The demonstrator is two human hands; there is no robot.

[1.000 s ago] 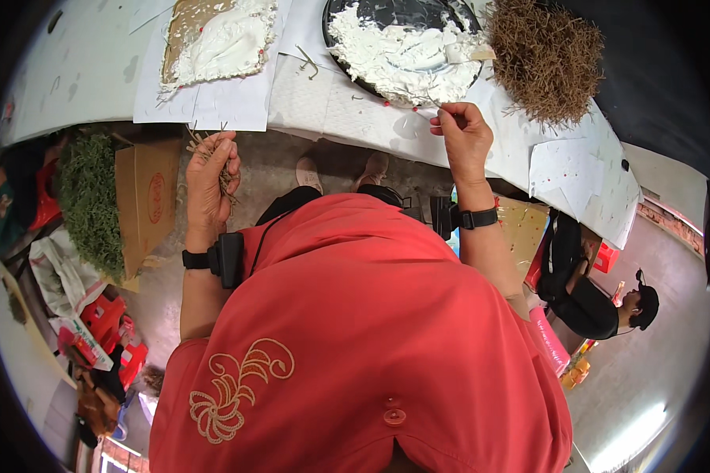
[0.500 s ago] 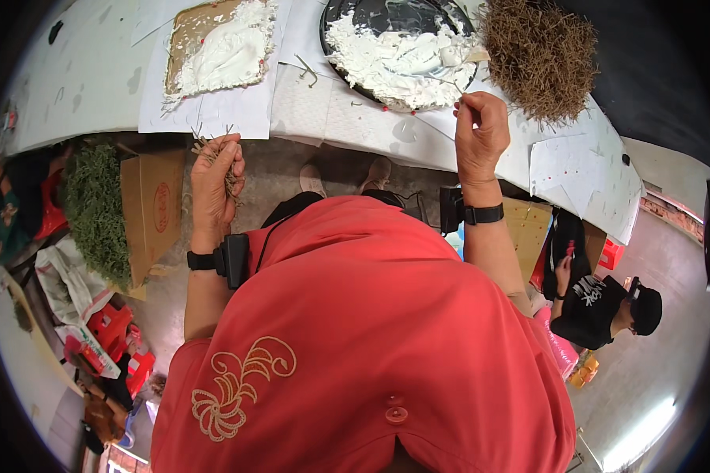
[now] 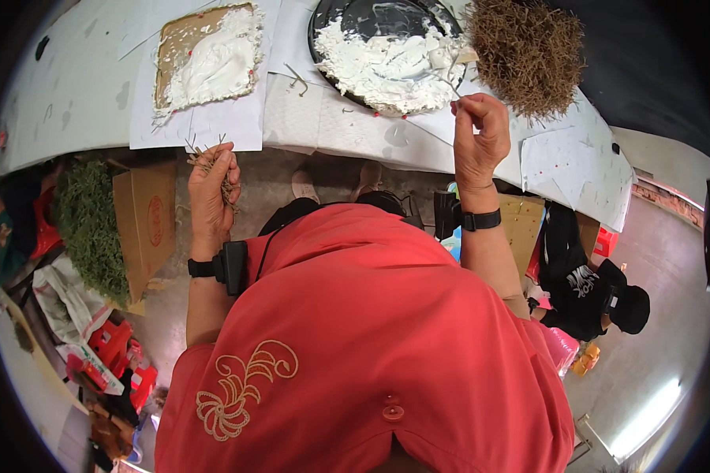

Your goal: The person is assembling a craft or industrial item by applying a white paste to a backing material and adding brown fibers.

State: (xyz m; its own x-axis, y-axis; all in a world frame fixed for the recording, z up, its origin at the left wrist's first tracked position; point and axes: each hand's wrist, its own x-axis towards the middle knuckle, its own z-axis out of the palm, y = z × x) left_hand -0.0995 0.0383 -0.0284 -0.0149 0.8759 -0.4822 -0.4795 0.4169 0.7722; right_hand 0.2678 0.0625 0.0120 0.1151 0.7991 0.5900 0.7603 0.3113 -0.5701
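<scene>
Below the table's front edge, my left hand [image 3: 211, 193] is closed round a small bundle of thin brown stems [image 3: 203, 160], their forked tips poking out above the fingers. My right hand [image 3: 481, 142] pinches a single thin stem [image 3: 453, 87] at the near right of a round black tray [image 3: 377, 22]. That stem's far end reaches over the thick white paste [image 3: 386, 75] spread across the tray; whether it touches the paste I cannot tell. A pale flat scraper [image 3: 464, 57] lies at the tray's right side. Beyond my left hand, a tan square board [image 3: 172, 54] carries more white paste.
A dense pile of brown stems [image 3: 528, 59] sits right of the tray. Loose stems [image 3: 296, 80] lie between board and tray. White paper [image 3: 556, 162] covers parts of the table. Below left stands a cardboard box [image 3: 144, 225] beside green foliage [image 3: 91, 229]. A person [image 3: 588, 296] is at the right.
The view has shifted slightly, so the table things sit a little further left. Both hands keep their hold on the stems. The person at the right has leaned down.
</scene>
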